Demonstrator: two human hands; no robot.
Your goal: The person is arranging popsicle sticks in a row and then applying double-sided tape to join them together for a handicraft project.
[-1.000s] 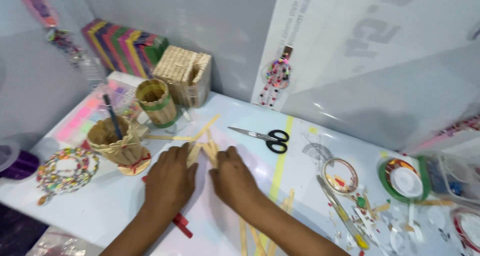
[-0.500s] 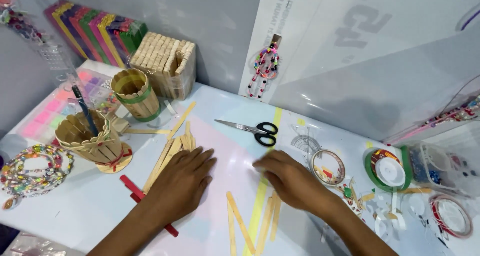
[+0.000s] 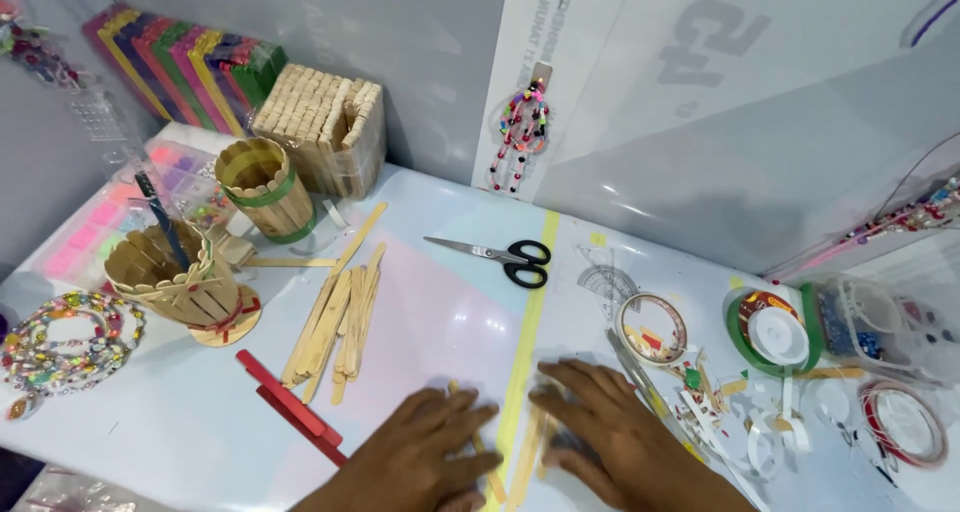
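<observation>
**Both hands flat on loose craft sticks**

The left hand (image 3: 425, 447) and right hand (image 3: 610, 437) lie palm down, fingers spread, gripping nothing, pressing on a few wooden sticks (image 3: 525, 462) at the near table edge. These sticks lie between and under the 2 hands, their long axes running away from the person, roughly parallel to the yellow tape strip (image 3: 530, 317). A larger stick pile (image 3: 335, 322) lies up-left, nearer the left hand.

the left hand (image 3: 425, 452) and right hand (image 3: 610, 437) hide most of the wooden sticks (image 3: 520, 462) beneath them; both forearms run off the bottom edge. the beaded ring (image 3: 60, 342) is cut at left, and the small scraps (image 3: 740, 412) look like tape, perhaps.
</observation>
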